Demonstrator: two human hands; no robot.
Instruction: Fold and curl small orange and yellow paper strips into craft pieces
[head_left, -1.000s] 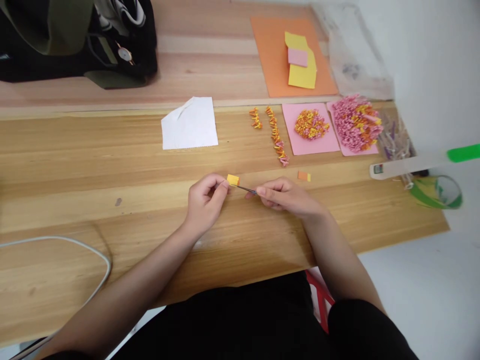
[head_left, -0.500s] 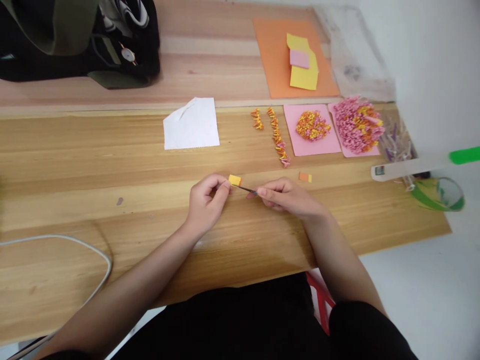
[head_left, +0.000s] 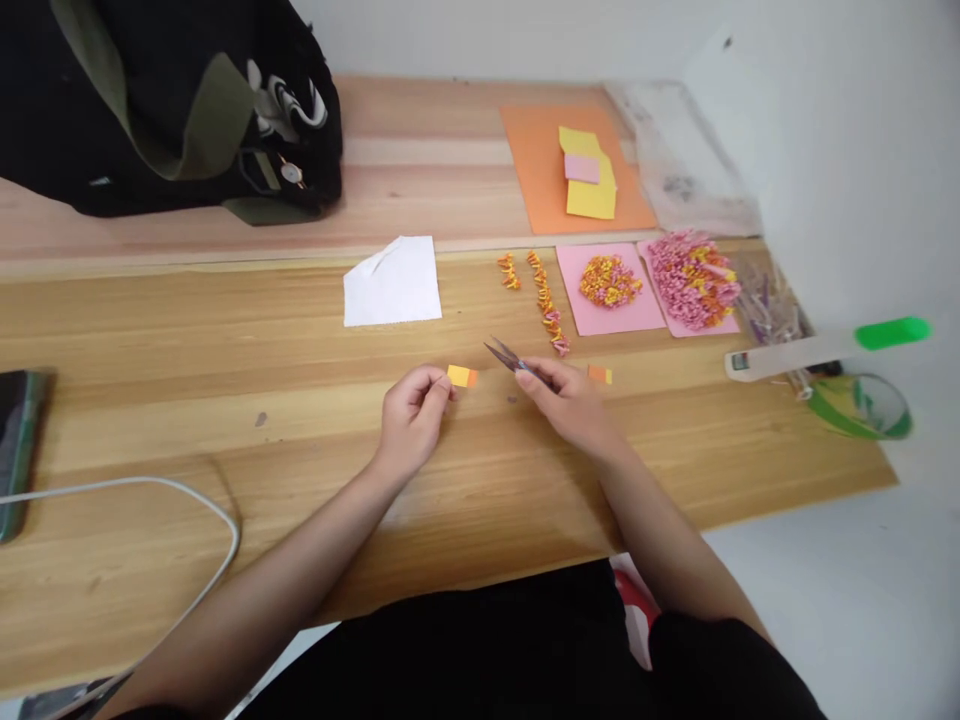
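Observation:
Between thumb and fingers, my left hand [head_left: 412, 420] pinches a small yellow and orange paper piece [head_left: 460, 376]. My right hand [head_left: 566, 402] grips small dark scissors [head_left: 508, 358], whose blades stand apart and point left, away from the paper. Just right of my right hand lies a small orange and yellow strip [head_left: 600, 374]. Beyond the hands, small orange, yellow and pink curled pieces form a long row [head_left: 546, 305] and a short row [head_left: 509, 271]. Two pink sheets to their right carry a small pile [head_left: 610, 281] and a larger pile [head_left: 694, 280] of such pieces.
White paper [head_left: 394, 283] lies beyond my left hand. An orange sheet [head_left: 532, 200] with sticky notes is at the back. A black bag [head_left: 187, 120] stands back left, a phone [head_left: 19, 440] and cable at left. A green tape roll [head_left: 862, 405] is at right.
The scissors have moved away from the paper piece and their blades have opened. My hands are farther apart. The camera view has tilted up, showing more of the wall and a phone at left.

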